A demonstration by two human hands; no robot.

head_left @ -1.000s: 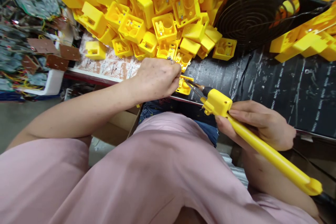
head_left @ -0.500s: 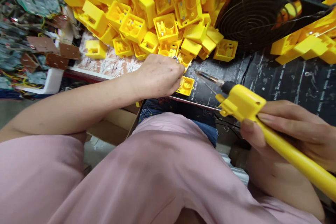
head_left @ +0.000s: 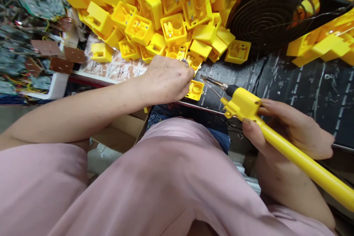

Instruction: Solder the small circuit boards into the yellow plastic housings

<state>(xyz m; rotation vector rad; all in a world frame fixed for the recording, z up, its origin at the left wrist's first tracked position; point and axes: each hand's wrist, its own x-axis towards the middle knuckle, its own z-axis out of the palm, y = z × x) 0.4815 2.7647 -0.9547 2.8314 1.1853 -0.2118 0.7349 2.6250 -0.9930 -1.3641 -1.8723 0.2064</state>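
My left hand, a ring on one finger, is closed over the near edge of the bench. It grips a small open yellow plastic housing, partly covered by the hand; the fingertips are hidden. In my right hand is a yellow-handled soldering iron, held between thumb and fingers. Its metal tip points left at the housing and stays a short distance to the right of it. A thin tube runs below the tip from a yellow bracket on the iron.
A large heap of yellow housings rises behind my left hand. Right of it stands a black fan with a wire guard, with more yellow parts beyond. Circuit boards with wires are piled at the left. A cardboard box sits below the bench.
My right hand has moved the soldering iron left and slightly up, bringing its tip closer to the housing. My left hand has stayed almost still.
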